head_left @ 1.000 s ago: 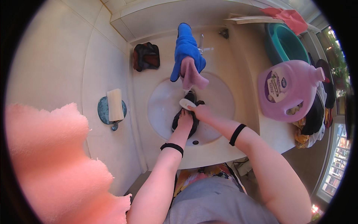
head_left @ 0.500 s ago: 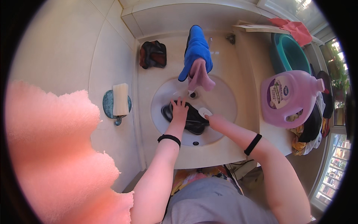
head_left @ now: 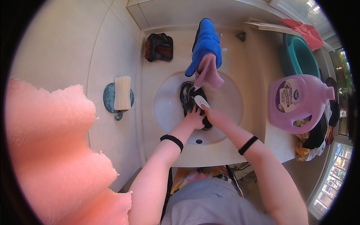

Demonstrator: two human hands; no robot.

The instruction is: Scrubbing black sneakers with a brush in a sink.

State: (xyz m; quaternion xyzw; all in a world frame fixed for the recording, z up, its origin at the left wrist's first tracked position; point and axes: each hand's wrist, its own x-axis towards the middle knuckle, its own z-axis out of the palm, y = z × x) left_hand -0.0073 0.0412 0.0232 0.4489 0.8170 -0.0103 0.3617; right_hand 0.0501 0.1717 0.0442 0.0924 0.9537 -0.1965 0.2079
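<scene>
A wet black shoe point(head_left: 186, 94) with some white suds on it lies lengthwise in the white oval sink point(head_left: 165, 112). My left hand point(head_left: 194, 119) grips its near part, fingers across the top and thumb toward the near end. In my right hand point(head_left: 214, 114) is a white oval scrubbing brush point(head_left: 201, 101), pressed against the shoe's upper; its underside is hidden. Over the shoe's far end hangs a pink cloth point(head_left: 208, 71), next to a blue cloth point(head_left: 206, 47) wrapped around what seems to be the faucet.
A dark, crumpled, reddish-brown item point(head_left: 159, 47) sits at the back left. On the left wall a teal holder point(head_left: 109, 98) carries a pale bar point(head_left: 122, 93). A pink fluffy towel point(head_left: 52, 142) hangs near left. To the right stand a purple detergent jug point(head_left: 296, 103) and a green basin point(head_left: 300, 56).
The shoe has turned from lying crosswise to pointing away from me and sits farther up the sink. My left hand has shifted to its near part; the brush has moved slightly left and away.
</scene>
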